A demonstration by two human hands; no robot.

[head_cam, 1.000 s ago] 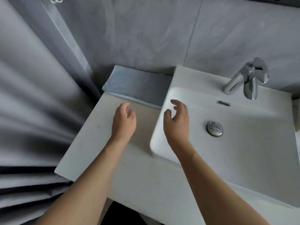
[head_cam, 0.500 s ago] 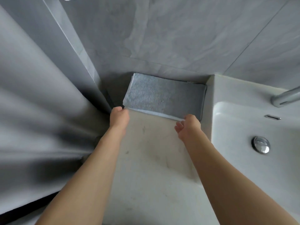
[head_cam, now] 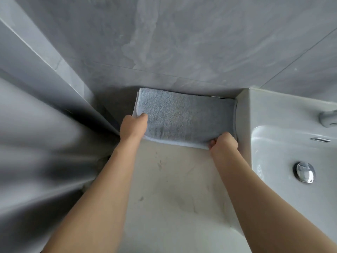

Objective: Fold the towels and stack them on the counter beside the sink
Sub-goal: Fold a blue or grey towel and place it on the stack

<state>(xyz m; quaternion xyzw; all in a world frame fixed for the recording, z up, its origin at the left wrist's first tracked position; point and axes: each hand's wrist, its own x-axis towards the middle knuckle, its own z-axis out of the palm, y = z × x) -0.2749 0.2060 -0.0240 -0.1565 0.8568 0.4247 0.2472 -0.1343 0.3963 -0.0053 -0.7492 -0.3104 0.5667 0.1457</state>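
Grey towel (head_cam: 184, 117) lies folded at centre frame, on the surface (head_cam: 175, 179), pushed against the tiled wall (head_cam: 182, 42), right end against the sink (head_cam: 284, 143). Left hand (head_cam: 134, 126) grips its lower-left corner, thumb on top. Right hand (head_cam: 223, 142) pinches the lower-right edge, fingers curled. Terry cloth looks soft, light, limp: it will sag between grips and the layers may slide apart. Best hold looks like both near corners, all layers pinched together, hands kept level. No breakage risk; grippy, not slippery.
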